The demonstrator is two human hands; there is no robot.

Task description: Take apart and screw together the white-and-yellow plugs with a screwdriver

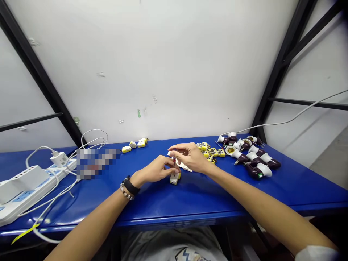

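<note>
My left hand (155,169) is closed on a small white and yellow plug (174,179) resting on the blue table (152,206). Above it, my right hand (193,157) pinches a small screwdriver (174,159) that stands nearly upright. The screwdriver's lower end points down to the white top of the plug; my fingers partly hide where they meet. Just beyond my right hand lie some white plug covers (187,168), half hidden by it. Several yellow plug bodies with metal parts (220,152) are heaped to their right.
Lamp sockets with dark purple bodies and white rims (254,157) are piled at the right. Several white and yellow plugs (126,149) lie at the back left. A white power strip (29,195) and loose white cables (51,208) occupy the left side. A white wall (174,72) rises behind.
</note>
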